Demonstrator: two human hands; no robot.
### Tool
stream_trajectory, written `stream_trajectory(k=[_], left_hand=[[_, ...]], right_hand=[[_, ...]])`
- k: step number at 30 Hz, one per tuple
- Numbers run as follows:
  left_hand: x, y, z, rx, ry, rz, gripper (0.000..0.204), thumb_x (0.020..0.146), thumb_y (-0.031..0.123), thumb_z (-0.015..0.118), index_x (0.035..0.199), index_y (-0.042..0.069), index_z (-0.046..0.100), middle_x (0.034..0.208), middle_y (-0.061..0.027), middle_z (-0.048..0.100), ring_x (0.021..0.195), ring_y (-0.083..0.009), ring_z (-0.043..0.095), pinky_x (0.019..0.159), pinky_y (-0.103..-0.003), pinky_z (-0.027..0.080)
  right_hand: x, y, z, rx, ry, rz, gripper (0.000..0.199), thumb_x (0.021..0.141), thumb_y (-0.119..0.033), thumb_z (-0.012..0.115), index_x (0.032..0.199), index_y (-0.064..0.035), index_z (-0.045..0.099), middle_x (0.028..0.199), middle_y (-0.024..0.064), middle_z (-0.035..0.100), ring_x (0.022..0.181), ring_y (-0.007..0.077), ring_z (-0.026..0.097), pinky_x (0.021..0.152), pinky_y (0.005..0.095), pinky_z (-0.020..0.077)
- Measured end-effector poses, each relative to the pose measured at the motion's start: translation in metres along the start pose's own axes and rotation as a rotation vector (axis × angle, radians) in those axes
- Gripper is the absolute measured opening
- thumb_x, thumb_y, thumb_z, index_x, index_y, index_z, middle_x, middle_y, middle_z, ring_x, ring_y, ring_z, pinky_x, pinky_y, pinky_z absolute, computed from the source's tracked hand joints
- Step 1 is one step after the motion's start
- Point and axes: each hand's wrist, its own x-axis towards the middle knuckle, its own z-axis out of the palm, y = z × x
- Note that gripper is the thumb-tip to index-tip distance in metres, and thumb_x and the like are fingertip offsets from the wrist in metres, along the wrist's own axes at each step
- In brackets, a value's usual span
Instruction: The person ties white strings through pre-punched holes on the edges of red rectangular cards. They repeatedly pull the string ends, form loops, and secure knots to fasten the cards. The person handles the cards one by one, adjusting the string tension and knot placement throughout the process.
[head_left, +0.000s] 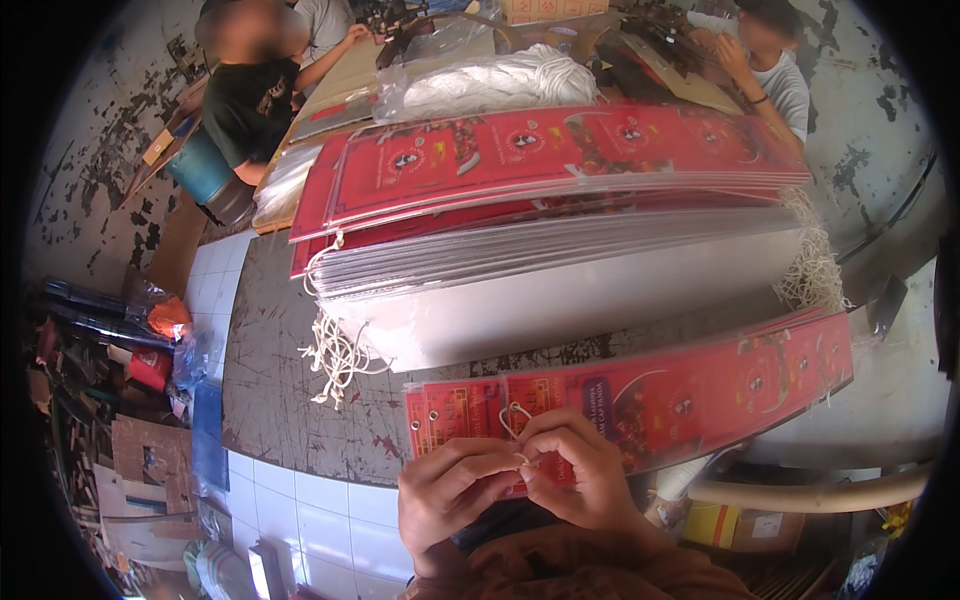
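White cord (505, 422): stood in a loop at an eyelet (515, 408) near the left end of the front red sheets (730, 390).
Left hand (450, 490): fingers curled, thumb and forefinger pinching the cord.
Right hand (575, 465): pinching it just beside; exact grip partly hidden.
Red sheets: lay along the near edge of the table (270, 330), seemingly overhanging it.
Slip risk: little cord showed between the fingertips; a loose pinch could have let it spring back.
Slide risk: glossy faces plus overhang; a hard tug could have skidded sheets off that edge.
Snag risk: tangled cord ends (335, 360) lay behind, near enough to catch a lifted sheet.
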Motion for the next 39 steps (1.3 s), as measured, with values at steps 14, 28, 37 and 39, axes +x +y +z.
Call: stream_trajectory(k=[14,28,37,39], left_hand=[[-0.0023,0.0019,0.0054,0.119,0.047,-0.010,0.024,0.067,-0.001,0.075,0.087,0.008,0.067,0.088,-0.0034,0.068,0.074,-0.0172,0.067,0.060,-0.027,0.055],[-0.0058,-0.0036,0.0056,0.129,0.027,-0.003,0.024,0.067,0.000,0.076,0.086,0.009,0.064,0.088,-0.0029,0.066,0.071,-0.0179,0.066,0.056,-0.028,0.053],[-0.0053,-0.0004,0.0044,0.162,0.025,-0.050,0.024,0.065,0.001,0.077,0.085,0.006,0.063,0.087,-0.0047,0.066,0.071,-0.0198,0.066,0.058,-0.029,0.053],[-0.0044,0.0001,0.0041,0.157,0.031,-0.056,0.024,0.065,0.000,0.077,0.084,0.006,0.064,0.086,-0.0052,0.067,0.071,-0.0200,0.066,0.058,-0.030,0.053]], right_hand=[[-0.0007,0.0022,0.0018,0.009,0.039,-0.002,0.021,0.077,-0.001,0.067,0.095,-0.0010,0.056,0.099,0.0099,0.056,0.079,0.0192,0.061,0.067,0.0278,0.0515],[-0.0010,0.0012,0.0014,0.030,0.020,-0.007,0.021,0.078,0.000,0.067,0.096,-0.0005,0.056,0.099,0.0110,0.055,0.081,0.0213,0.061,0.069,0.0288,0.0519],[0.0006,0.0010,0.0000,0.003,0.017,-0.032,0.020,0.078,-0.001,0.067,0.095,-0.0005,0.055,0.098,0.0109,0.055,0.081,0.0218,0.062,0.070,0.0295,0.0522],[0.0003,0.0014,0.0005,0.001,0.014,-0.025,0.020,0.078,-0.001,0.067,0.095,-0.0005,0.055,0.098,0.0109,0.055,0.081,0.0218,0.062,0.070,0.0295,0.0523]])
